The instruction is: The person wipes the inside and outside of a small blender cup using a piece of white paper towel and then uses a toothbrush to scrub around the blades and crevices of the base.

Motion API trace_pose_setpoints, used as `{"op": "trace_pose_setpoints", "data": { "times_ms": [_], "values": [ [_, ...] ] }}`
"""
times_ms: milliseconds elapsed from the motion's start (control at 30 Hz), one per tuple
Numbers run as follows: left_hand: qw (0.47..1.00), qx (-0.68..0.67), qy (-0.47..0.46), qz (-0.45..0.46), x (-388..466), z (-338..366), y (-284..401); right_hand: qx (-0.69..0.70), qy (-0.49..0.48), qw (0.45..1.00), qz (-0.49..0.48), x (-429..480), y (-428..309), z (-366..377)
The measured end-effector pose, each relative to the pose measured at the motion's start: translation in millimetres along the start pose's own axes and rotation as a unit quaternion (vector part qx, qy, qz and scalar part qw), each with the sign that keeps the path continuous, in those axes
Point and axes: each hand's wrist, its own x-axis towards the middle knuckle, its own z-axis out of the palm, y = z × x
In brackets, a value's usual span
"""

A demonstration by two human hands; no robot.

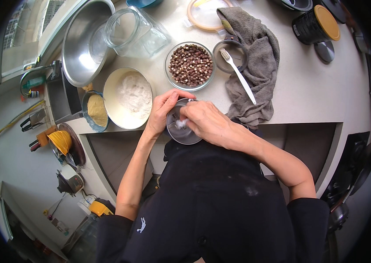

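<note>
In front of my apron is a grey metal cup point(190, 139), tilted so its inside shows. My left hand point(161, 114) grips it by the rim and side. The fingers of my right hand point(210, 123) reach into the cup, pinching a crumpled white wad point(181, 124), perhaps tissue or cloth. A few dark specks cling to the cup's inner wall. Just beyond it stands a glass bowl point(167, 74) of small round brown seeds point(191, 65) with pale spots. A white-handled brush point(243, 82) rests across a dark-rimmed round lid point(216, 60) and a grey towel point(261, 49).
Left are a cream bowl point(109, 98) of white flour-like powder, a blue dish point(85, 105) of yellowish powder, a steel basin point(80, 42) and a glass jar point(154, 36) on its side. Farther back lie a clear lid point(205, 14) and a black canister point(308, 28). The counter's front edge point(304, 122) is close.
</note>
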Motion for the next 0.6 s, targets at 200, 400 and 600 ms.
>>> {"op": "trace_pose_setpoints", "data": {
  "times_ms": [200, 400, 600],
  "values": [
    [1.0, -0.018, -0.012, 0.004, 1.9, 1.8, -2.8, -0.096, 0.037, 0.994, -0.036, -3.2, 8.4, 26.2],
    [0.999, -0.037, -0.013, -0.012, 2.6, 0.8, -0.7, -0.127, -0.074, 0.989, -0.023, -14.0, 4.7, 14.3],
    [1.0, -0.01, -0.007, 0.009, 3.8, 1.2, -1.7, -0.34, 0.026, 0.94, 0.004, -1.2, -12.9, 12.4]
  ]
}}
